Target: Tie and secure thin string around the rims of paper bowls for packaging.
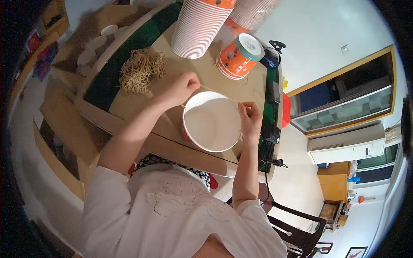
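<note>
A white-lined paper bucket (211, 122) stands mouth up at the table's near edge, tilted toward me. My left hand (183, 89) is closed in a pinch by its far left rim, and a thin beige cord (208, 88) runs from the fingers along the rim. At the right rim my right hand (251, 118) is also closed, thumb and finger pressed together; what sits between them is too small to make out. A tangled pile of thin beige cords (142, 71) lies beyond my left forearm.
A tall stack of nested paper buckets (200, 32) stands at the far side. Right of it, an orange bucket (240, 56) rests upside down. Black cables and a plug (279, 163) line the table's right edge; a dark chair (297, 223) stands lower right.
</note>
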`<state>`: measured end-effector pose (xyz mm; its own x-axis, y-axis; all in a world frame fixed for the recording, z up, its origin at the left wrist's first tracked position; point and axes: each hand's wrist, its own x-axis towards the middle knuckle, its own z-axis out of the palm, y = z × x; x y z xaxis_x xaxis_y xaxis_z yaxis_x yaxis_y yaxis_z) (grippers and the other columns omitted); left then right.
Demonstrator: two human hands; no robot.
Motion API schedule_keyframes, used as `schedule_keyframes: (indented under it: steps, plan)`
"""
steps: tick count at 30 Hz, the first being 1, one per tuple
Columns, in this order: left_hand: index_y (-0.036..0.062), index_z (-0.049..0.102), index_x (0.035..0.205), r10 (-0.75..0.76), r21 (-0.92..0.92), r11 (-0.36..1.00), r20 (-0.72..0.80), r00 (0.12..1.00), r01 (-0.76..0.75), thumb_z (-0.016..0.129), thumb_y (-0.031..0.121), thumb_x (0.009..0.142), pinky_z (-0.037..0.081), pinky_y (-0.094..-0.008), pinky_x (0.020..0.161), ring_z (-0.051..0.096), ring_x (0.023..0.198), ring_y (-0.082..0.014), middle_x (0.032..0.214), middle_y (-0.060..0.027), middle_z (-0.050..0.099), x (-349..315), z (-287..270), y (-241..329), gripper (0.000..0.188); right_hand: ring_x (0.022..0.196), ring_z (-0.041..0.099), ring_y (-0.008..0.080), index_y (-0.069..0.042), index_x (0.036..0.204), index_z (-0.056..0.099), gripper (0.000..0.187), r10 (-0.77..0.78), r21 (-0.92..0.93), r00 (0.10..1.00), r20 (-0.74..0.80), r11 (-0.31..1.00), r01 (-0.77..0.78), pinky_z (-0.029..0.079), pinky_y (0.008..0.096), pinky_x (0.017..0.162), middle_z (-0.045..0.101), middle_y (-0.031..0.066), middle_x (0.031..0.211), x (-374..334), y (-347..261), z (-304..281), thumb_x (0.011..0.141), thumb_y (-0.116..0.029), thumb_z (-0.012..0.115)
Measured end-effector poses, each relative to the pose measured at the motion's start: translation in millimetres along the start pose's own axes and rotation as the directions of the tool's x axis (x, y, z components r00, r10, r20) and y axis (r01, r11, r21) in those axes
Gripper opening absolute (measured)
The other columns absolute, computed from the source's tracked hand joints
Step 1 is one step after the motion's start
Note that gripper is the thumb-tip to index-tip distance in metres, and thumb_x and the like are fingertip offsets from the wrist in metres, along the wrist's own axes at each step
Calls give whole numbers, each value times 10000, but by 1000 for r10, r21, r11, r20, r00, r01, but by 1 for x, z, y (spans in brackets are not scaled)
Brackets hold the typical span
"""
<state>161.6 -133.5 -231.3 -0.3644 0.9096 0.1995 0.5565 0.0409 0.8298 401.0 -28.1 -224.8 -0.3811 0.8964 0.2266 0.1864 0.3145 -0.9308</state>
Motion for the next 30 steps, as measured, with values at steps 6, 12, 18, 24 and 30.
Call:
schedule_keyframes:
  steps: [6,12,18,24,30]
  plan:
    - [-6,616,894,-211,-344,906,143,967,249,589,136,854,482,-308,626,624,726,-159,831,-116,667,-12,41,-46,150,569,530,61,-11,894,637,130,267,240,944,195,920,-310,404,201,495,601,10,687,11,47,-14,884,-134,598]
    - [-3,626,808,-96,-127,983,254,963,132,629,229,806,487,-379,666,629,715,-227,754,-183,637,-27,66,-79,231,1022,566,184,0,1241,493,431,157,252,811,564,902,-350,482,351,872,578,92,1152,-7,91,-45,863,-169,616]
    - [5,688,928,-173,-28,981,342,924,194,629,108,788,510,-364,689,627,763,-175,870,-127,694,-34,70,-79,184,1080,535,173,27,1274,476,538,73,191,616,784,916,-352,473,333,887,559,108,1217,-2,100,-61,815,-161,684]
    - [87,497,631,-129,-531,814,225,966,233,536,152,816,374,-295,487,495,555,-118,593,-21,503,-35,83,-60,201,1081,531,176,32,1319,424,666,445,-261,554,704,887,-381,465,336,896,520,102,1268,-1,44,-71,785,-220,730]
    - [6,611,895,-47,-532,838,149,988,120,526,228,927,466,-304,597,569,631,-144,729,-82,627,-23,80,-30,240,882,570,129,-56,1190,539,384,158,-25,805,572,984,-175,478,275,742,584,53,1062,67,-43,-96,827,-119,650]
